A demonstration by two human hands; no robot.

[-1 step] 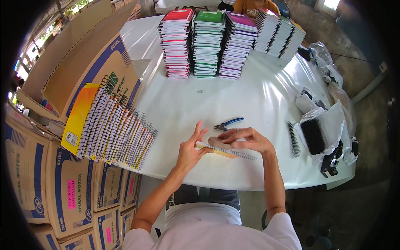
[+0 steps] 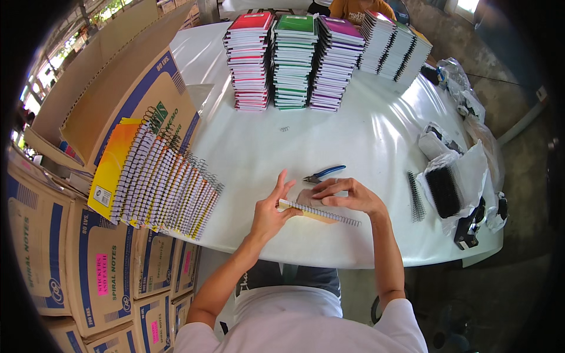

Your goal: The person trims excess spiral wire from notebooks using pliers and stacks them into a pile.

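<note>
A slim spiral notebook with a yellow-orange side is tilted just above the table's near edge. My left hand grips its left end between thumb and fingers, with the index finger raised. A wire coil runs along the notebook's upper edge and sticks out past its right end. Over the coil, my right hand bends its fingers onto a flat grey-brown piece, whose kind I cannot make out. Its thumb is mostly hidden. Blue-handled cutting pliers lie just beyond the hands.
Stacks of red, green and purple notebooks stand at the far side. Yellow spiral notebooks lean by an open carton at left. Loose coils and a bagged black bundle lie at right. Cartons are stacked lower left.
My right fingers have shifted very slightly along the coil and now look sharper than before. The grey-brown piece under them has moved a little too. My left hand keeps its hold.
</note>
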